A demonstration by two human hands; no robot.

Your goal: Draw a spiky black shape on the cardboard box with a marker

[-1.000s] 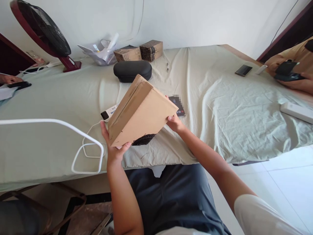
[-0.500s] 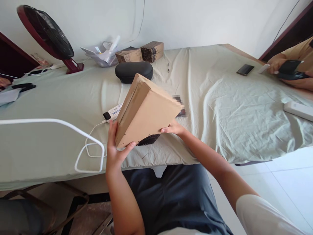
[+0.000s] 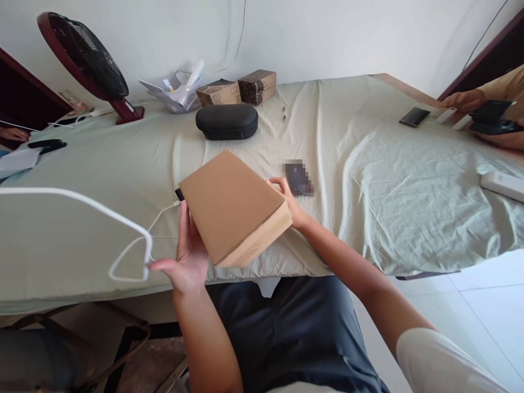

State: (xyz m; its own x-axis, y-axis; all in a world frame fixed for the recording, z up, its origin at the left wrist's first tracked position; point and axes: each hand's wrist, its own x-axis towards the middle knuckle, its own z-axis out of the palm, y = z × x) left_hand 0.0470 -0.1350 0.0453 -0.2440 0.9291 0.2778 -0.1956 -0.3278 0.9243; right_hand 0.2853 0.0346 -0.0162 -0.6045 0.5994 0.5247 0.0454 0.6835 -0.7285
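A plain brown cardboard box (image 3: 235, 204) is held tilted above the near part of the table, a broad blank face turned up towards me. My right hand (image 3: 289, 202) grips its right side, with fingers bent around the far edge. At its left edge is my left hand (image 3: 190, 251), fingers stretched up along the box and thumb spread away from it. Part of that palm is behind the box, so how much it supports is hidden. Right of the box lies a dark, pixelated flat object (image 3: 299, 178). A black-ended device (image 3: 179, 194) with a white cable peeks out at left.
A bent white rod (image 3: 77, 197) crosses the left foreground near my left thumb. Farther back are a black case (image 3: 227, 121), two patterned boxes (image 3: 257, 87), a plastic basket (image 3: 180, 98), a pen (image 3: 284, 113) and a fan (image 3: 88, 57). At right, another person's hands (image 3: 466, 103) are near a phone (image 3: 415, 116).
The box has turned over in my hands and come lower, showing a different broad face. My left thumb has lifted off it and spread left. More of the pixelated object shows.
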